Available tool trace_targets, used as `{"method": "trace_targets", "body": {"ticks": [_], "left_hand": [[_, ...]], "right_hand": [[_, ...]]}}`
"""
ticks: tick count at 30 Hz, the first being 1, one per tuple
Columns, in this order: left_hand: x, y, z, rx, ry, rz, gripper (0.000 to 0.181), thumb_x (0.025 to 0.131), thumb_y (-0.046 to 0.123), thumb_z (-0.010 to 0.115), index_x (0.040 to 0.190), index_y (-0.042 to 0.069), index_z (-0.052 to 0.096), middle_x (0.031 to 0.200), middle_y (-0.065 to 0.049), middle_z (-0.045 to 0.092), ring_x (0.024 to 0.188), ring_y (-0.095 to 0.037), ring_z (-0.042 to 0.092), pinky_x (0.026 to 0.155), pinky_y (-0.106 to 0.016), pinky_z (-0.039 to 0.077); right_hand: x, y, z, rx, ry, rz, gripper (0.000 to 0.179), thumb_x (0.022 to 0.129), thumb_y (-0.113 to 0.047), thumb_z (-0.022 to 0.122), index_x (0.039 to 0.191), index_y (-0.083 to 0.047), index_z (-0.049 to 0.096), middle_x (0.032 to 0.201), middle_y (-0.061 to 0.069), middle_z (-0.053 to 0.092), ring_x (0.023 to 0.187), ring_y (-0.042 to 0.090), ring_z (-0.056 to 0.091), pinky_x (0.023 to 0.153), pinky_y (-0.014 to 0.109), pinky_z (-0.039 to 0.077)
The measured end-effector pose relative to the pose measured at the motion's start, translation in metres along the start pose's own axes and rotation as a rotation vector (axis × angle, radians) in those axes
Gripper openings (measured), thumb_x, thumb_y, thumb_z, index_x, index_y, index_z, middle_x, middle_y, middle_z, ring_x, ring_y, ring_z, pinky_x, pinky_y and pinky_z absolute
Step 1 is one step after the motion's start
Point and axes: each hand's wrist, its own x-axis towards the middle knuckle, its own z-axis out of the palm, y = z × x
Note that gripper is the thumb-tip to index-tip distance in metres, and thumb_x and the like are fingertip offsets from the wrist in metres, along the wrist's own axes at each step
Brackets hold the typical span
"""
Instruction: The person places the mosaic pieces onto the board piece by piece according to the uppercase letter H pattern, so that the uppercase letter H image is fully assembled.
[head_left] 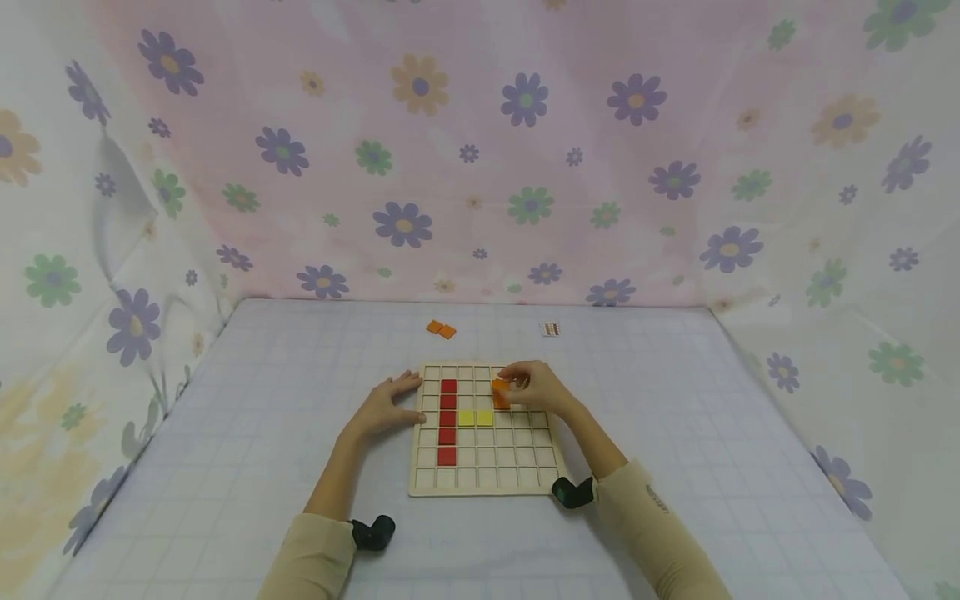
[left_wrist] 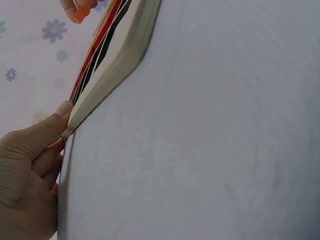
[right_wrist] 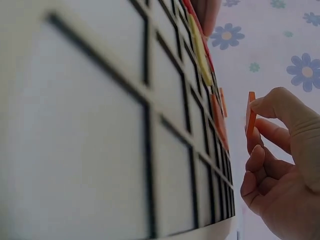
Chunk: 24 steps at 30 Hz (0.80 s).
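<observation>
A square wooden grid board (head_left: 487,478) lies on the table between the two hands. Several red tiles (head_left: 447,418) form a column on its left side, with two yellow tiles (head_left: 476,418) beside the middle one. Thumb and forefinger of my right hand (head_left: 538,390) pinch an orange tile (right_wrist: 250,114) above the board's upper right part, on edge in the right wrist view. An orange tile (right_wrist: 219,122) lies in the grid just below it. My left hand (head_left: 384,407) rests against the board's left edge, thumb at the rim and fingers extended, holding no tile.
Two loose orange tiles (head_left: 441,329) lie behind the board, partly overlapping. A small printed card (head_left: 550,329) lies to their right. Pale gridded cloth covers the table (head_left: 675,375), and flowered curtains (head_left: 465,167) hang behind and at both sides.
</observation>
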Motion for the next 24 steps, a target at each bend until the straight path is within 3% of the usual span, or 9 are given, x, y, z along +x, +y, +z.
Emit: {"method": "trace_targets", "body": {"ticks": [6, 12, 18, 24], "left_hand": [[0.001, 0.001, 0.0, -0.006, -0.002, 0.005, 0.073, 0.071, 0.021, 0.08, 0.136, 0.004, 0.05, 0.149, -0.012, 0.035, 0.14, -0.045, 0.012, 0.112, -0.061, 0.008], [0.0, 0.001, -0.001, -0.003, 0.004, 0.007, 0.072, 0.072, 0.018, 0.079, 0.135, 0.003, 0.05, 0.148, -0.013, 0.036, 0.14, -0.045, 0.012, 0.112, -0.061, 0.009], [-0.001, 0.002, 0.0, -0.006, 0.003, -0.005, 0.073, 0.072, 0.02, 0.08, 0.136, 0.004, 0.049, 0.149, -0.012, 0.034, 0.14, -0.046, 0.011, 0.111, -0.062, 0.008], [0.0, 0.002, 0.002, 0.0, 0.003, -0.018, 0.074, 0.071, 0.021, 0.08, 0.136, 0.005, 0.049, 0.149, -0.011, 0.034, 0.14, -0.045, 0.01, 0.111, -0.062, 0.008]], "right_hand": [[-0.016, 0.0, 0.008, -0.021, -0.039, 0.012, 0.032, 0.074, -0.004, 0.071, 0.105, 0.005, 0.067, 0.1, 0.015, 0.068, 0.081, 0.015, 0.056, 0.071, 0.022, 0.05], [-0.027, -0.001, 0.015, -0.032, -0.078, -0.031, 0.035, 0.077, -0.008, 0.073, 0.109, 0.005, 0.067, 0.099, 0.011, 0.067, 0.08, 0.011, 0.049, 0.069, 0.02, 0.046], [-0.035, 0.0, 0.017, -0.064, -0.097, -0.123, 0.03, 0.082, -0.008, 0.071, 0.109, 0.006, 0.067, 0.1, 0.013, 0.063, 0.086, 0.019, 0.054, 0.072, 0.025, 0.048], [-0.04, -0.003, 0.017, -0.112, -0.093, -0.116, 0.026, 0.083, -0.012, 0.071, 0.105, 0.004, 0.07, 0.101, 0.013, 0.061, 0.09, 0.023, 0.056, 0.071, 0.025, 0.049]]}}
